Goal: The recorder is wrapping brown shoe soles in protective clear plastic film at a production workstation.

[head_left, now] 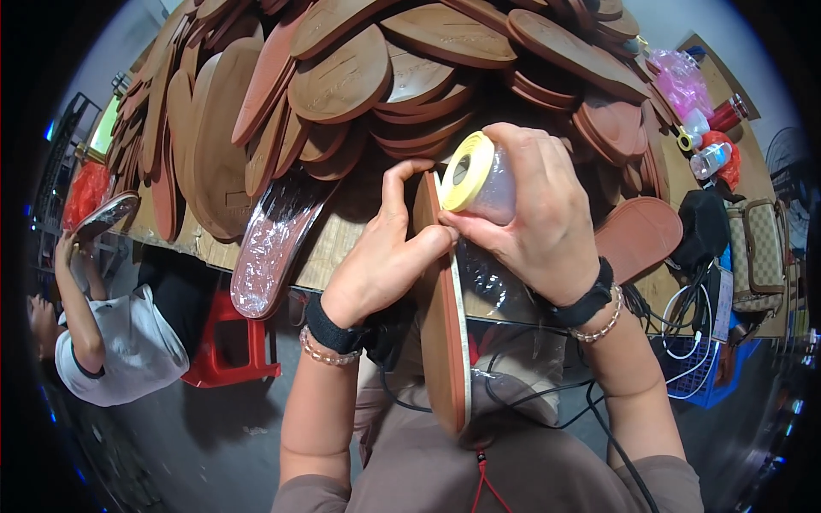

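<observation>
My left hand (376,252) grips the upper end of a brown shoe sole (440,342), which stands on its edge above my lap with a pale rim along its right side. Its forefinger curls over the tip, and the thumb presses near the roll. In my right hand (547,209) is a roll of clear plastic film (473,173) with a yellow end, held against the sole's upper right side. Loose clear film (496,278) hangs beside the sole, under my right hand. Fingers behind the sole and roll are partly hidden.
A big heap of brown soles (338,77) covers the table (321,256). A film-wrapped sole (265,256) overhangs the edge; a reddish sole (641,235) lies right. At left, another person (128,342) handles a sole near a red stool (227,346). Black cables (534,402) cross my lap.
</observation>
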`<state>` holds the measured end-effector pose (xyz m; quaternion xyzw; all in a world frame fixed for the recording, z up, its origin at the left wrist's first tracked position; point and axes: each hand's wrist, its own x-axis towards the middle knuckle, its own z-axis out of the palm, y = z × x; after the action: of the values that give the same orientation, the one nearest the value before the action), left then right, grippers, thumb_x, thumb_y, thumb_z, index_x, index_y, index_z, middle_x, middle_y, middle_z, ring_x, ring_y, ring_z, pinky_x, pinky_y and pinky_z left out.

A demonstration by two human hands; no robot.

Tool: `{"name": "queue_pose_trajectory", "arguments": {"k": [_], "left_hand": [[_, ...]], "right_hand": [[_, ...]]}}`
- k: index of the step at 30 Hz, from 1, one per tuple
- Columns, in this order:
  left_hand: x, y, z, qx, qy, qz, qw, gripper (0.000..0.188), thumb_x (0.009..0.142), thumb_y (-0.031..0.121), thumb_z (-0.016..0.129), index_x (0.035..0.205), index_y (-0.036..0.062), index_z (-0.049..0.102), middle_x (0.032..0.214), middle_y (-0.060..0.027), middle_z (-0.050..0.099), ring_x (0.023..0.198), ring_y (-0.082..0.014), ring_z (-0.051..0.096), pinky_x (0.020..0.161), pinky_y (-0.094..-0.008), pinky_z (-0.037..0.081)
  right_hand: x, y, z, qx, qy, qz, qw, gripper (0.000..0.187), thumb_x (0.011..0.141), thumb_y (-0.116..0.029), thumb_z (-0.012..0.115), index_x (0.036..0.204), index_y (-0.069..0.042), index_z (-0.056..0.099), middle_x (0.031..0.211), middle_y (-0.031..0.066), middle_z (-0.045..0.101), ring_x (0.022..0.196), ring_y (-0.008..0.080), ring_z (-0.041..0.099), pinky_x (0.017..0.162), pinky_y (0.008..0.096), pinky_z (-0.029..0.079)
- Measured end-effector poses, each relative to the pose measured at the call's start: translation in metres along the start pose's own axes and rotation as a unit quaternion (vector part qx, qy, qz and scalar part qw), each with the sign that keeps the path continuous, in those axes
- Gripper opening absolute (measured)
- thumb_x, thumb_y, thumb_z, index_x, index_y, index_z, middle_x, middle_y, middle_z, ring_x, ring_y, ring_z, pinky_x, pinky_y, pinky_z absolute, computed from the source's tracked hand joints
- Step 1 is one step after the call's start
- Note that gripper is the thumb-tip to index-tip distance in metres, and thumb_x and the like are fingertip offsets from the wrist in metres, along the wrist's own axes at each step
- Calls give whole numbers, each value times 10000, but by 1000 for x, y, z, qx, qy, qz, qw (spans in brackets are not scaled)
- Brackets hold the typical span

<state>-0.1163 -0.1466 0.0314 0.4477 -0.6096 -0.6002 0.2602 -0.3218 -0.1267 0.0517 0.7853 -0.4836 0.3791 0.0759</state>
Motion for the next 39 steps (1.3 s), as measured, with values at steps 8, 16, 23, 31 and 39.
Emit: {"name": "queue_pose_trajectory", "arguments": {"k": [8,16,23,31,39], "left_hand": [[5,-16,6,56,-11,59,997,841,889,286,649,1583,66,227,1449,-267,424,1325,-402,447,1169,-443,383],[-11,-7,25,129,-35,168,977,790,952,213,483,1640,20,146,1528,-322,278,1472,-467,328,1258,-477,290],[-10,-11,27,148,-13,196,969,754,968,210,482,1632,10,187,1506,-308,331,1424,-465,387,1227,-489,331],[-5,-2,32,164,26,185,969,632,983,187,521,1547,-9,312,1434,-311,438,1390,-459,436,1186,-495,381],[3,9,35,203,61,165,963,444,1002,172,496,1383,-38,407,1267,-297,521,1243,-453,502,1085,-524,449]], "right_hand": [[-3,1,-7,24,-45,9,999,808,758,-290,922,1389,-16,500,1158,206,648,1040,401,645,915,463,507],[-10,1,-22,-23,-59,-6,998,825,784,-297,894,1437,-19,473,1241,195,627,1100,390,625,935,460,488],[-7,12,-21,4,-77,-8,997,862,765,-300,863,1481,-18,477,1197,164,608,1064,341,610,909,430,495],[-11,3,-19,-8,-36,16,999,798,735,-223,885,1423,-29,529,1216,184,645,1116,401,632,984,484,489],[-8,2,-20,-22,-17,41,999,754,694,-192,878,1379,-60,591,1207,163,652,1104,389,637,951,484,486]]}}
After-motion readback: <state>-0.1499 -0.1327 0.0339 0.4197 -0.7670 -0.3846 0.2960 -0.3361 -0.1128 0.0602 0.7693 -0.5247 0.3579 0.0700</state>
